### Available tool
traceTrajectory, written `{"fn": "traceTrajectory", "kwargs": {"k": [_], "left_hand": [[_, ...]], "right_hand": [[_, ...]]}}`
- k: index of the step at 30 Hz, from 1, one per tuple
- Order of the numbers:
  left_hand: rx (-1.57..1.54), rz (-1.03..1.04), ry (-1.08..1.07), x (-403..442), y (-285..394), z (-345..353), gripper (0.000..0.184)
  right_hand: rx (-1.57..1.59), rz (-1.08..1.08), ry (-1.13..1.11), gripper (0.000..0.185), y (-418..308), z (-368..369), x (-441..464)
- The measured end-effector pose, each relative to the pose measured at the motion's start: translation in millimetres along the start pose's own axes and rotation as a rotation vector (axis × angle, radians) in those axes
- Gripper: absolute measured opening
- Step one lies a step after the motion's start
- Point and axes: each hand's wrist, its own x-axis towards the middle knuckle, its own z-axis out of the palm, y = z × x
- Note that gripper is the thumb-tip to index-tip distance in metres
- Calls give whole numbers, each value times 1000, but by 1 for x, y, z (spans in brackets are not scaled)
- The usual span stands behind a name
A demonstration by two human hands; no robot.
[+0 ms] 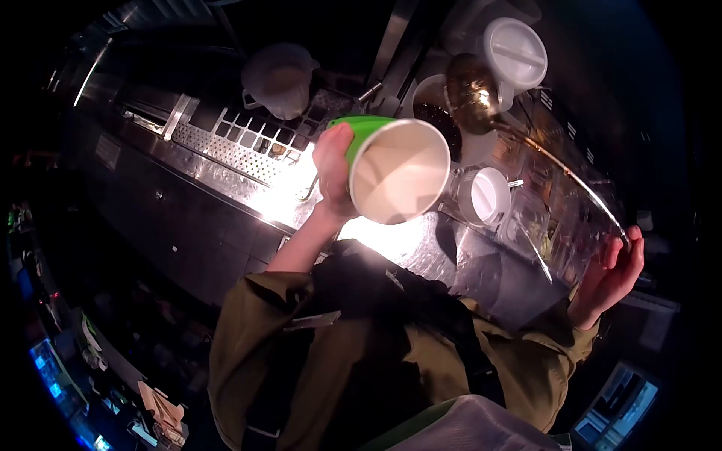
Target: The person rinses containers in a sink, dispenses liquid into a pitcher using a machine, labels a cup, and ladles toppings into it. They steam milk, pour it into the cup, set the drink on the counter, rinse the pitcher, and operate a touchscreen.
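Observation:
My left hand (332, 174) is wrapped around a paper cup (402, 169), green outside and pale inside, tilted so its mouth faces me. At the right, my right hand (611, 272) grips the end of a long-handled ladle (472, 94). The ladle's bowl is coated in shiny brown and is over the rim of a tub of dark liquid (436, 124). Between the cup and the ladle handle stands a small white measuring cup (485, 197). Part of the tub is hidden behind the paper cup and the ladle.
A translucent pitcher (280, 81) stands at the back on a metal rack (259, 143). A white-lidded tub (515, 52) is beyond the ladle. Clear containers (538, 218) line the right of the steel counter (421, 255), lit brightly below the cup.

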Motion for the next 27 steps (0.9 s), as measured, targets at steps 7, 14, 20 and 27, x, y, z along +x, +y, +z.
{"fn": "traceTrajectory", "kwargs": {"k": [7, 14, 20, 27], "left_hand": [[-354, -744, 34, 10, 29, -30, 35], [-474, -579, -215, 5, 39, -68, 47], [-142, -357, -74, -24, 38, -70, 70], [20, -208, -151, -38, 54, -91, 65]], "right_hand": [[-526, -135, -136, 29, 26, 6, -1], [-793, 2, -467, 22, 51, 42, 23], [-1018, -14, -917, 27, 55, 57, 39], [-433, 338, -272, 48, 94, 18, 65]]}}
